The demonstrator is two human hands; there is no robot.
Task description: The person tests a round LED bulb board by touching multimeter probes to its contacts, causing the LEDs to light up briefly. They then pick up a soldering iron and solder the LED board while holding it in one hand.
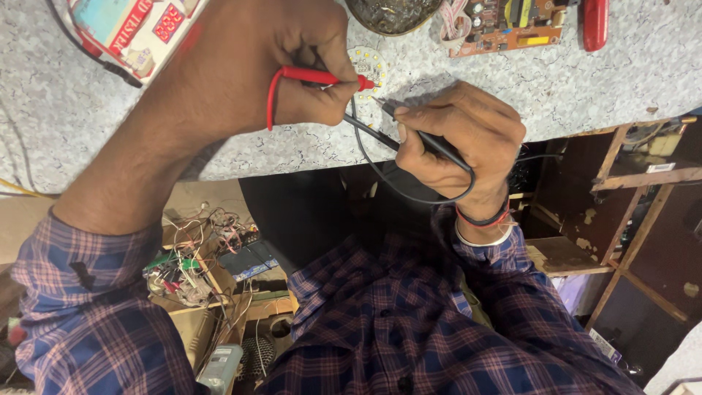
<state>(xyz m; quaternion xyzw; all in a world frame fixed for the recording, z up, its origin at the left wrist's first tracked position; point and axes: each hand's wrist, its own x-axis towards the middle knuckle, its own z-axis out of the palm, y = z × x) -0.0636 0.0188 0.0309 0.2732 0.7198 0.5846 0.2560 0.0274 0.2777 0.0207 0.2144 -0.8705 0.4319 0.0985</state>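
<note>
Probing: both hands work test probes over a round white LED disc (368,66) lying on the speckled countertop (512,88), near its front edge.
Left hand: left hand (274,62) clenched round the red probe (322,77), tip pointing right, at the disc's lower edge; contact unclear.
Red lead: loops back from the probe under the left fist.
Right hand: right hand (457,143) pinching the black probe (424,139) pen-style, tip aimed up-left, just beside the disc.
Black lead: curves below the right wrist, past a red band and a metal bangle.
Behind: red-and-white meter box (128,29) at top left, brown circuit board (508,25) at top right, red-handled tool (594,22) beside it, dark round dish (391,14) above the disc.
Below counter: box of tangled wires (194,260) at lower left, wooden shelves (621,190) on the right.
</note>
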